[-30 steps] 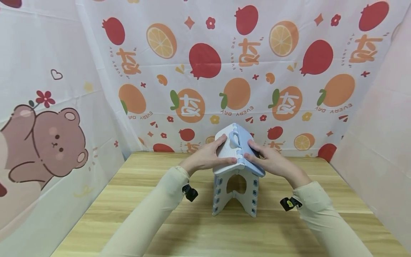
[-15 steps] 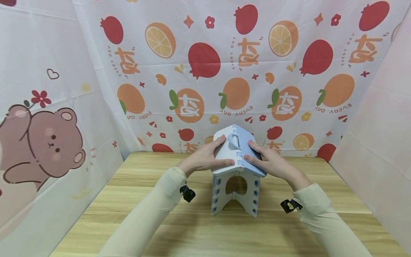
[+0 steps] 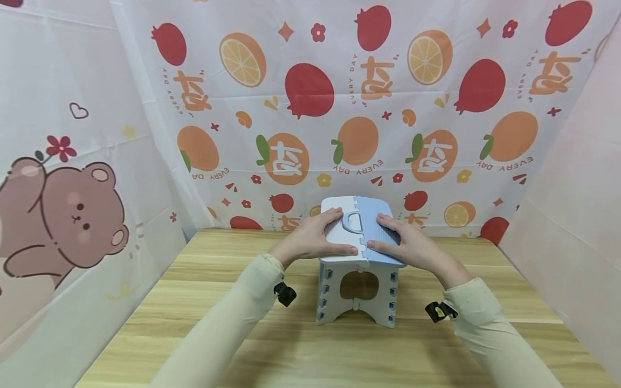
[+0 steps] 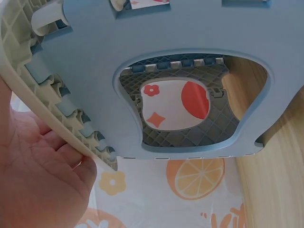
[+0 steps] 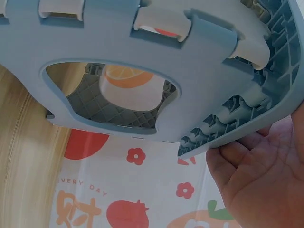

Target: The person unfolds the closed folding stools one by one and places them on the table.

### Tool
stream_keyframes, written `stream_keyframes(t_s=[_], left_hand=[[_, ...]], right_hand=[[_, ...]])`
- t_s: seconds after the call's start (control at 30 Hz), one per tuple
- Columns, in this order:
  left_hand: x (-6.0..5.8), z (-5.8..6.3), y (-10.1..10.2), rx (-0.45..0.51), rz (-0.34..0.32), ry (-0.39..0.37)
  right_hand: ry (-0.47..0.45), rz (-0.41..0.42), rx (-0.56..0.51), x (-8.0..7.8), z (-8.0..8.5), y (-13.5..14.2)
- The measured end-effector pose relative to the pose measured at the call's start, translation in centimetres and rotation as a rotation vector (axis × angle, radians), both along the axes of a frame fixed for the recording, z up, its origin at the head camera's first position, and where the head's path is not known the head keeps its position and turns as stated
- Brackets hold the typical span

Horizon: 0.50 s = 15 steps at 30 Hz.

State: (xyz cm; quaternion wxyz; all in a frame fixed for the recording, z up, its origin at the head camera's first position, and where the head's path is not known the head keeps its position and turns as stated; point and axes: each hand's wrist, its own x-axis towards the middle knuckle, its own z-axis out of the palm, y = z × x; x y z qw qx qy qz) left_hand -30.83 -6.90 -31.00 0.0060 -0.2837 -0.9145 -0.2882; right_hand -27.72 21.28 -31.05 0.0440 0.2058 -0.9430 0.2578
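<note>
A white and light-blue plastic folding step stool stands on the table in the head view, its two top panels nearly level with a slight ridge at the hinge. My left hand rests spread on the white panel, and my right hand on the blue panel. Between them, a handle loop lies at the centre seam. In the wrist views, the left palm and right palm are beside the panels' outer edges; the fingertips are hidden above.
The stool stands on a wood-grain table. Behind it hangs a fruit-printed cloth, with a bear-printed cloth on the left and a pale cloth on the right. A small black device is on each wrist.
The stool's top has sunk from a steep roof shape to nearly flat. Its legs have spread wider apart, and the handle loop lies flatter. Both hands have stayed on the panels.
</note>
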Motion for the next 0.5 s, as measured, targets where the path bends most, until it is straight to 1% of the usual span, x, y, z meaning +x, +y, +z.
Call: stream_keyframes(t_s=[0.27,0.5], left_hand=[[0.4,0.4,-0.1,-0.031,0.016,0.011],[1.1,0.7,0.0,-0.013,-0.003,0.046]], right_hand=[[0.017,-0.011,0.02,0.5,0.5,-0.1],[0.043,-0.023,0.024,1.5,0.7,0.1]])
